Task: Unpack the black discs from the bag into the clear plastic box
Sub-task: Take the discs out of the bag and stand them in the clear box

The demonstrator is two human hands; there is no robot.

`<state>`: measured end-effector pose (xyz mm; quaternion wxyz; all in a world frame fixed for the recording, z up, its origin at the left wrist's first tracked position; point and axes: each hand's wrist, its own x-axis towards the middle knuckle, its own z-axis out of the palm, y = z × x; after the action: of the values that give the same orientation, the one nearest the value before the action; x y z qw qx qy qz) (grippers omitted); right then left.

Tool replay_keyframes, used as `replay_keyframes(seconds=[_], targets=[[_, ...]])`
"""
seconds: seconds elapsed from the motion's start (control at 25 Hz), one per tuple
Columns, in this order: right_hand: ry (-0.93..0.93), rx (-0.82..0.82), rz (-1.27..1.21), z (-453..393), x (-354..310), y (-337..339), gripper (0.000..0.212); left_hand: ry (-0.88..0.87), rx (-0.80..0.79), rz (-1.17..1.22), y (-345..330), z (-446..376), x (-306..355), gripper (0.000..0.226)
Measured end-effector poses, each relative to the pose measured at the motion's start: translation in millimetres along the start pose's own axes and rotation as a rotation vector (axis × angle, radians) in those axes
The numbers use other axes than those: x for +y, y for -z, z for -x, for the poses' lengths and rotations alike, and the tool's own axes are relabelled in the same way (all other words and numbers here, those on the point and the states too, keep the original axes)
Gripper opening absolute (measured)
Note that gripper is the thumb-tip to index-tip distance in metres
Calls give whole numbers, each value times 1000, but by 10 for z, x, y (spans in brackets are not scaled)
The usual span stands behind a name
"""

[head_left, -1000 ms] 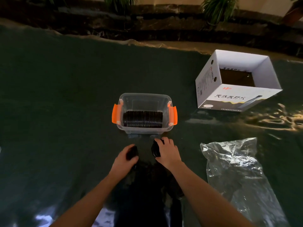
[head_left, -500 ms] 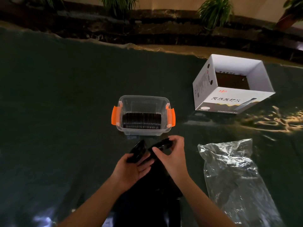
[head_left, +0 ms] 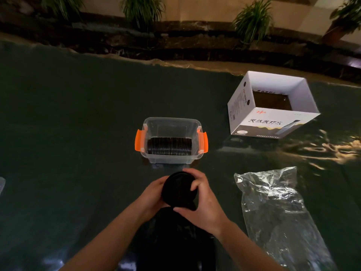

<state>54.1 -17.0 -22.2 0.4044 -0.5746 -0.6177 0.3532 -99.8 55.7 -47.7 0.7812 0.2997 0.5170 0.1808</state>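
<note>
Hands meet just in front of the person, both wrapped round a short stack of black discs (head_left: 178, 189): the left hand (head_left: 154, 194) cups it from behind on its own side, fingers hidden, while the right hand (head_left: 203, 200) curls over the rim with the thumb across the lower edge. Below them lies a dark bag (head_left: 175, 237), its mouth lost in shadow, so how many discs are left inside cannot be told. To the right, flat on the green table (head_left: 68, 133), is a crumpled clear bag (head_left: 273, 208). Just beyond the hands stands the clear plastic box (head_left: 172, 159) with orange clips, a row of discs (head_left: 169, 146) already on edge along its near side and room behind them. The discs look thin, stiff and smooth, probably light singly but prone to slide apart, so pressing the stack from both flat ends, or pinching it across the rim, should keep it together on the way in. Farther off to the right sits an open white carton (head_left: 273, 124), and past the table edge, plants (head_left: 252, 20).
</note>
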Motion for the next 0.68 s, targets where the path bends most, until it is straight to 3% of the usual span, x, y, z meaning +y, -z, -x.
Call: replay_keyframes(seconds=[0.16, 0.36, 0.52, 0.68], targets=[[-66, -141, 53, -12, 57, 5, 53, 104, -20, 26, 91, 49, 61, 24], [-287, -461, -143, -110, 27, 185, 61, 170, -58, -85, 261, 58, 69, 31], [-293, -688, -34, -207, 7, 282, 64, 205, -137, -179, 189, 87, 113, 43], [-262, -731, 127, -286, 88, 317, 56, 163, -195, -135, 214, 92, 133, 38]])
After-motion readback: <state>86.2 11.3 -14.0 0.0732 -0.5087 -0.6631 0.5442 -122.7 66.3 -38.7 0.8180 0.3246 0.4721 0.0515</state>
